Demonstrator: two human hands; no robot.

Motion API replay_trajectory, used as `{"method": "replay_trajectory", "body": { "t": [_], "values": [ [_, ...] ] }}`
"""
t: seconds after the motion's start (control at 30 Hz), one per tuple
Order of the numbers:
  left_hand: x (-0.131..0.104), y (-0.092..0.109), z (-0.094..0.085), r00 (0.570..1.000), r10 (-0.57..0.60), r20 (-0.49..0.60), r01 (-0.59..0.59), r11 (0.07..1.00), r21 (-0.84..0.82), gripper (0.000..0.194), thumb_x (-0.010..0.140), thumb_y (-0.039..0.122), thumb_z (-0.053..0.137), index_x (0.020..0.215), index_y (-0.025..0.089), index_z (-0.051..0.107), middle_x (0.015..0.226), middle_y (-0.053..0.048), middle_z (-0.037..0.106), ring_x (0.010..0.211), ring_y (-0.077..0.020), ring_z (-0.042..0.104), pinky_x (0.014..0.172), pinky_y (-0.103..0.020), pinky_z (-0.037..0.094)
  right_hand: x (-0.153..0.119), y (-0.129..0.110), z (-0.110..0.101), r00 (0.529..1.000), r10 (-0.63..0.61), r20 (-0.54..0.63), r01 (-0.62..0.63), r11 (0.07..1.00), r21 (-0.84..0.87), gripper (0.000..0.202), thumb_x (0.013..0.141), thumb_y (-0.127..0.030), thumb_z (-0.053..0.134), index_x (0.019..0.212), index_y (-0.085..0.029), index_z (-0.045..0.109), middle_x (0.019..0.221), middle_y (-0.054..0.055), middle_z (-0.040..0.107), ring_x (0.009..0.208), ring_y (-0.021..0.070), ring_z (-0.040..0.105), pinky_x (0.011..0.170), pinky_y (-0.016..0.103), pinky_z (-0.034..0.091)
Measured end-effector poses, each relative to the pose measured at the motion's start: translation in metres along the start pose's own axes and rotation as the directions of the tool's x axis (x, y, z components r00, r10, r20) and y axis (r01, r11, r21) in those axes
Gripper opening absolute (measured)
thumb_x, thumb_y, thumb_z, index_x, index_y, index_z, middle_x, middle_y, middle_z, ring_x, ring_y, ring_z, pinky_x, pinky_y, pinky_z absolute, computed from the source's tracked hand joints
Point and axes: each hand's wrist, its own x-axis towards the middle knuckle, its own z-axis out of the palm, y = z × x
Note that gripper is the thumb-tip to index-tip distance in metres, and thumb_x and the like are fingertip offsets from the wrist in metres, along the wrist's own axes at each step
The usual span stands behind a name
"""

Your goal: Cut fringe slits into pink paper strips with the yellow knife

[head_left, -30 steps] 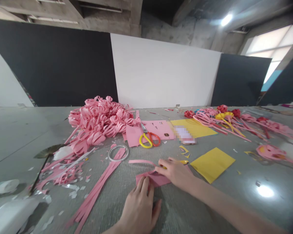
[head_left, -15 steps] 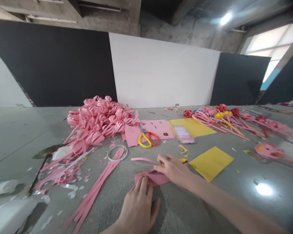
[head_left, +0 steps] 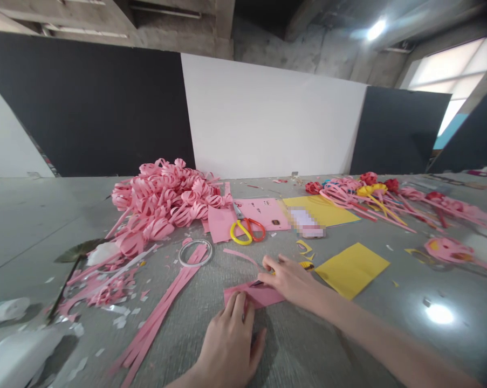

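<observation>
Flat on the grey floor lies a pink paper piece. My left hand rests on its left end, fingertips pressing down and thumb held apart. My right hand is closed around a yellow-and-black utility knife, mostly hidden by the hand; its dark tip touches the paper. Just beyond the paper's upper edge is a narrow pink paper strip, curved, its right end near my right fingers. Scissors with one yellow and one red handle lie farther off.
A tape roll sits on long pink strips. Behind is a heap of pink paper flowers. Yellow paper lies right, near a blurred-out phone-like object. Scraps and a white container are at left.
The narrow pink strip has shifted to the right and away from me at its left end. My right hand has slid slightly right; my left hand has stayed in place.
</observation>
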Motion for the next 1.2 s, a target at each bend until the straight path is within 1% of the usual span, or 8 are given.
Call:
{"method": "replay_trajectory", "body": {
  "t": [0.13, 0.33, 0.7, 0.87, 1.0, 1.1, 1.2],
  "values": [
    [0.000, 0.000, 0.000, 1.000, -0.003, 0.000, 0.003, 1.000, 0.014, 0.030, 0.080, 0.026, 0.039, 0.103, 0.012, 0.052, 0.104, -0.015, 0.053, 0.090, -0.0250, 0.054, 0.070, -0.036, 0.049, -0.001, 0.000, -0.002, 1.000, 0.015, 0.002, -0.015, 1.000, 0.025, 0.016, 0.082, -0.011, 0.043, 0.083, -0.021, 0.055, 0.093, 0.004, 0.048, 0.066, 0.0133, 0.043, 0.061, 0.026, 0.031],
    [0.000, 0.000, -0.001, 1.000, -0.012, 0.015, 0.012, 0.999, 0.033, 0.031, 0.080, 0.027, 0.039, 0.105, 0.014, 0.051, 0.106, -0.013, 0.053, 0.092, -0.0233, 0.053, 0.072, -0.034, 0.048, 0.000, 0.000, -0.002, 1.000, 0.005, -0.004, -0.005, 0.999, 0.033, 0.018, 0.083, -0.010, 0.041, 0.082, -0.021, 0.055, 0.090, 0.004, 0.049, 0.067, 0.0136, 0.044, 0.064, 0.027, 0.033],
    [0.000, -0.001, 0.002, 1.000, 0.001, 0.011, -0.001, 1.000, 0.021, 0.034, 0.081, 0.027, 0.038, 0.107, 0.010, 0.051, 0.110, -0.017, 0.051, 0.093, -0.0264, 0.053, 0.071, -0.037, 0.049, 0.000, 0.002, -0.004, 1.000, -0.021, 0.000, 0.021, 1.000, -0.008, 0.013, 0.082, -0.011, 0.045, 0.081, -0.020, 0.055, 0.092, 0.004, 0.049, 0.067, 0.0134, 0.042, 0.063, 0.026, 0.033],
    [-0.001, -0.002, 0.003, 1.000, 0.015, 0.005, -0.016, 1.000, 0.023, 0.035, 0.081, 0.028, 0.038, 0.108, 0.009, 0.050, 0.111, -0.017, 0.050, 0.093, -0.0265, 0.053, 0.071, -0.037, 0.049, -0.001, 0.006, -0.002, 0.999, -0.034, 0.002, 0.034, 0.999, -0.029, 0.013, 0.081, -0.011, 0.046, 0.084, -0.021, 0.055, 0.091, 0.003, 0.050, 0.066, 0.0131, 0.043, 0.063, 0.026, 0.034],
    [-0.001, -0.003, 0.004, 1.000, 0.013, -0.014, -0.013, 1.000, 0.026, 0.037, 0.081, 0.027, 0.039, 0.111, 0.008, 0.048, 0.111, -0.017, 0.050, 0.094, -0.0265, 0.053, 0.072, -0.037, 0.049, -0.007, 0.015, -0.002, 1.000, 0.024, 0.012, -0.023, 0.999, -0.038, 0.012, 0.081, -0.014, 0.047, 0.085, -0.020, 0.056, 0.092, 0.004, 0.050, 0.068, 0.0133, 0.045, 0.064, 0.027, 0.035],
    [-0.001, -0.003, 0.004, 0.999, 0.022, -0.024, -0.021, 1.000, 0.012, 0.037, 0.080, 0.025, 0.040, 0.111, 0.008, 0.048, 0.109, -0.017, 0.051, 0.092, -0.0261, 0.053, 0.070, -0.036, 0.050, -0.011, 0.020, 0.000, 0.997, 0.070, 0.031, -0.070, 0.998, -0.009, 0.010, 0.082, -0.019, 0.048, 0.087, -0.021, 0.057, 0.094, 0.005, 0.050, 0.073, 0.0152, 0.048, 0.065, 0.028, 0.036],
    [-0.001, -0.003, 0.004, 0.999, 0.024, -0.040, -0.025, 0.999, -0.032, 0.036, 0.079, 0.025, 0.042, 0.110, 0.008, 0.048, 0.106, -0.016, 0.051, 0.091, -0.0261, 0.053, 0.070, -0.037, 0.049, -0.011, 0.022, -0.001, 0.995, 0.080, 0.055, -0.082, 0.996, 0.035, 0.012, 0.082, -0.021, 0.049, 0.090, -0.022, 0.057, 0.096, 0.006, 0.050, 0.078, 0.0170, 0.049, 0.069, 0.029, 0.037]
  ]
}}
